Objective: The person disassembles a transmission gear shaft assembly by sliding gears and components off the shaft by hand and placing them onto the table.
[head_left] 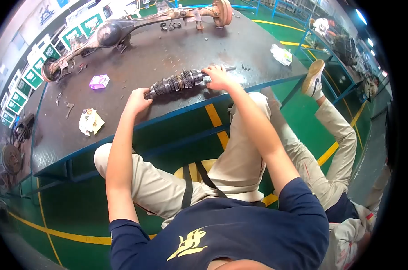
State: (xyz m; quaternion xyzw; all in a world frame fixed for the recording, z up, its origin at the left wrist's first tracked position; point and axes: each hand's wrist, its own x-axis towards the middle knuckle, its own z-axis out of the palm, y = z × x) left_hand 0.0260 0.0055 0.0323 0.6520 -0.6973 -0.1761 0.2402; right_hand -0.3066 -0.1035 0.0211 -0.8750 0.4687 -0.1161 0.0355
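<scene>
A transmission gear shaft (178, 82) with several toothed gears lies along the near edge of the dark metal workbench (136, 58). My left hand (138, 101) is closed round its left end, fingers partly hidden behind the wrist and thumb. Over the right end, where the thin bare shaft sticks out, my right hand (218, 78) has its fingers wrapped. A few small dark curved pieces (245, 68) lie on the bench just beyond the shaft's tip.
A vehicle axle (109, 33) spans the far side of the bench. A purple box (99, 82), crumpled paper (90, 122) and a white plastic wrapper (281, 55) lie around. A co-worker's leg (339, 130) and shoe (313, 78) are at the right, the shoe by the bench corner.
</scene>
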